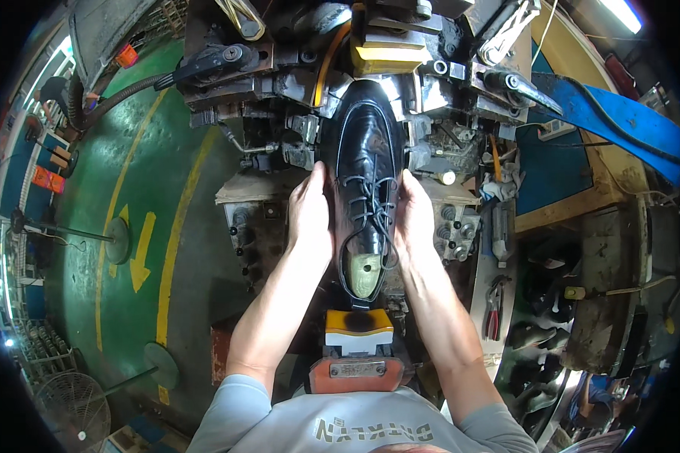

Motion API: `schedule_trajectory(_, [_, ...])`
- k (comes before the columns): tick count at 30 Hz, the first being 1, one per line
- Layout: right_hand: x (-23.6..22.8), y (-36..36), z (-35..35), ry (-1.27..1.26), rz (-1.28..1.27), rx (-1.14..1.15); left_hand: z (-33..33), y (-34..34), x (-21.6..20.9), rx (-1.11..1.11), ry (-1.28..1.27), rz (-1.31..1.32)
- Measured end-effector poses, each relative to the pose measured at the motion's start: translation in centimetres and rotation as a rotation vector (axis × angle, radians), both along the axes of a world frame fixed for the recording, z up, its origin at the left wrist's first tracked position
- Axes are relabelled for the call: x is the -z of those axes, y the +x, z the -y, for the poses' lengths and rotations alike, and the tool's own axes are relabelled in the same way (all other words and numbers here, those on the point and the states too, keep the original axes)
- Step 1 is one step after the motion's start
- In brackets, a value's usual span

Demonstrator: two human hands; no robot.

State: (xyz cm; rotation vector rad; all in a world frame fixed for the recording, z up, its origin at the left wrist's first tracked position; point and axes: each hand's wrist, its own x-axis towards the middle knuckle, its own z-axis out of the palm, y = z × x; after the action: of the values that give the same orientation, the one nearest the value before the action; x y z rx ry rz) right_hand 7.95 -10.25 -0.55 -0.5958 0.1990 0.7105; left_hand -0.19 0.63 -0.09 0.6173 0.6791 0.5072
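Note:
A black lace-up dress shoe (368, 136) lies lengthwise in front of me, its toe pointing away into a machine (272, 79). Inside its heel opening shows a pale green last (365, 275) with a dark hole. Loose black laces trail over the upper. My left hand (310, 204) is closed along the shoe's left side, and my right hand (415, 208) along its right side; the fingers of both are partly hidden beneath and beside it. Metal clamp jaws (304, 136) flank the forefoot. Just behind the heel sits a yellow-orange pad (359, 322).
Above the toe is a yellow block (389, 60). Red-handled pliers (494, 309) lie on a ledge to the right, near several dark shoes (536, 336). A blue arm (619, 113) spans the upper right. Green floor with yellow lines (140, 249) and a fan (74, 411) are at left.

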Motion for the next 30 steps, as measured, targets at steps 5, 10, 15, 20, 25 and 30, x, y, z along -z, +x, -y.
schedule_trajectory(5, [3.6,1.1,0.3,-0.031,0.170,0.072,0.3,-0.1,1.4,-0.076,0.019,0.021])
schedule_trajectory(10, [4.4,1.3,0.2,-0.142,0.234,0.059,0.1,-0.2,1.0,-0.050,-0.029,-0.042])
schedule_trajectory(15, [4.9,1.1,0.7,-0.238,0.383,0.013,0.6,-0.4,2.1,0.037,0.036,0.014])
schedule_trajectory(20, [2.6,-0.3,-0.1,-0.332,0.404,-0.010,1.8,-0.9,1.5,0.135,0.196,-0.105])
schedule_trajectory(25, [1.8,-0.5,0.3,-0.446,0.456,-0.073,1.7,-1.5,0.8,0.156,0.163,-0.063])
schedule_trajectory(30, [0.8,-1.1,-0.1,-0.256,0.330,-0.020,1.3,-2.1,-0.5,0.229,0.114,-0.058])
